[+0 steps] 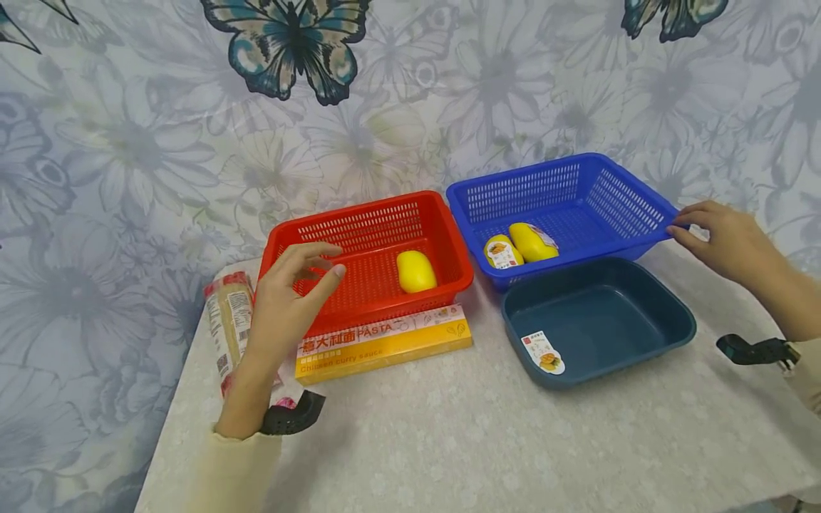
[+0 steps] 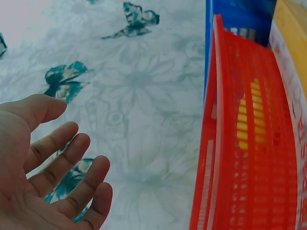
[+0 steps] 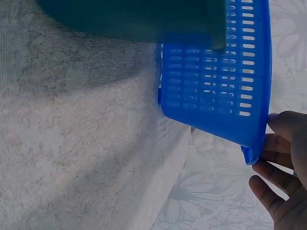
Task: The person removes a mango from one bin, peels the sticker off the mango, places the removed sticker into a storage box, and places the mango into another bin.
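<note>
My left hand (image 1: 282,306) hovers by the near left side of the red basket (image 1: 410,304), its fingers loosely bent and holding nothing. In the left wrist view this hand (image 2: 17,163) is apart from the basket. A yellow mango (image 1: 416,272) lies inside the red basket. My right hand (image 1: 731,239) pinches the right corner rim of the blue basket (image 1: 571,222), thumb and fingers on either side as the right wrist view shows. Two yellow mangoes lie in its near left corner: one (image 1: 503,253) with a white label, the other (image 1: 532,242) partly wrapped.
A dark teal basin (image 1: 596,320) with a label stands in front of the blue basket. The yellow pasta box (image 1: 385,348) lies along the red basket's front. To its left is a bag of noodles (image 1: 229,320), partly behind my left arm. A patterned wall (image 1: 160,178) rises behind.
</note>
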Demonstrator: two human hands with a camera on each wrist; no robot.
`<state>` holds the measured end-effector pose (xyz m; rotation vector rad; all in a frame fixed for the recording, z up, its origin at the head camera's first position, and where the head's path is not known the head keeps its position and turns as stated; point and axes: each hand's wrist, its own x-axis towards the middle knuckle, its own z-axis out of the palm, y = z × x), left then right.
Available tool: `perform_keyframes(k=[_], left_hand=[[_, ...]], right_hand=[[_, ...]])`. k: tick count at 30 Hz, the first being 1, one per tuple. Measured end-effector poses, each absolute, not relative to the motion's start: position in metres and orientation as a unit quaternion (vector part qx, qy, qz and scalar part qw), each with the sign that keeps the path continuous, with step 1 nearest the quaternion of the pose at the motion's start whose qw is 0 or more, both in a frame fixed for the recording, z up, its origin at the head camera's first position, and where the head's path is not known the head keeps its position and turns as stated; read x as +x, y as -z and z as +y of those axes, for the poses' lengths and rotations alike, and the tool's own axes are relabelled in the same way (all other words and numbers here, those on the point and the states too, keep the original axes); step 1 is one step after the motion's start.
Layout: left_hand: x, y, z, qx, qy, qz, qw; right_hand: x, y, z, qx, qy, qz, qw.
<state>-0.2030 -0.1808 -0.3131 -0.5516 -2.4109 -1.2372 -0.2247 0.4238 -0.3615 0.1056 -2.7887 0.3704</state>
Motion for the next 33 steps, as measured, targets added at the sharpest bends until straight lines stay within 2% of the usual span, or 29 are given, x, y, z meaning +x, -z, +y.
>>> perform_keyframes(k=[14, 29, 33], left_hand=[[-0.232, 0.321, -0.135, -0.270, 0.450, -0.835, 0.163], [-0.266, 0.307, -0.070, -0.299, 0.444, -0.841, 0.084], [-0.277, 0.306, -0.052, -0.312, 0.434, -0.842, 0.077]], right_hand=[[-0.226, 0.365, 0.422, 0.044, -0.143, -0.972, 0.181], [-0.221, 0.372, 0.423, 0.065, -0.157, -0.964, 0.204], [-0.220, 0.374, 0.423, 0.068, -0.162, -0.961, 0.214]])
